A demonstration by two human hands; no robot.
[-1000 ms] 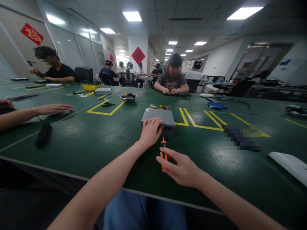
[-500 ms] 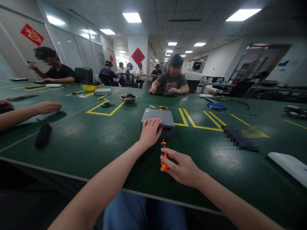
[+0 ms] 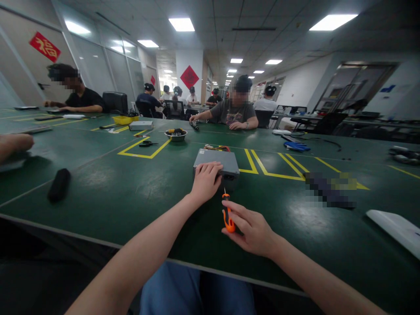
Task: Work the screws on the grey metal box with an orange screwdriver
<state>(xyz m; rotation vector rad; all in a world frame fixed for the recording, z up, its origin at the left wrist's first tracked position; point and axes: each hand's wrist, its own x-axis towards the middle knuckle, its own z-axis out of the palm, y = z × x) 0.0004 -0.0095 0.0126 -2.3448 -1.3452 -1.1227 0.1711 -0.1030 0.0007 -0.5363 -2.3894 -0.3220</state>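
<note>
While in the right hand, screwdriver lengthwise, tip toward grey box

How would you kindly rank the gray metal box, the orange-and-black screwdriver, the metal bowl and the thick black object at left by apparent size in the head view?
1. gray metal box
2. thick black object
3. screwdriver and metal bowl: too alike to rank, and the bowl sits farther away.

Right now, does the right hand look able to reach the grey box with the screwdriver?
Probably yes: the right hand holds the screwdriver pointed toward the grey box, with nothing visible between; the left hand rests on the box, left of the screwdriver.
</note>
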